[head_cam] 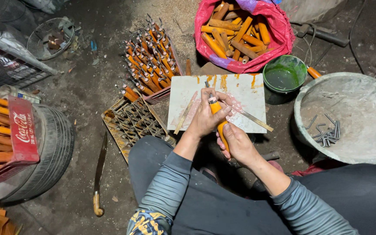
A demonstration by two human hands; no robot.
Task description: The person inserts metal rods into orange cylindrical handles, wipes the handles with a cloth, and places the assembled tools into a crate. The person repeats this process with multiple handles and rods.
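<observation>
Both my hands hold one orange wooden tool handle (216, 108) over a white board (253, 93). My left hand (205, 115) wraps the upper part of the handle, near a dark metal tip that points up. My right hand (239, 143) grips its lower end. Two thin metal strips (185, 113) lie on the board to either side of my hands.
A pink sack (283, 30) of orange handles stands behind the board, a green pot (283, 76) of green liquid right of it. A grey basin (362, 117) holds metal pieces. Left are a crate of finished tools (153, 61), an empty grid crate (131, 122), a tyre (53, 148), a red crate (20, 135) and a knife (99, 174).
</observation>
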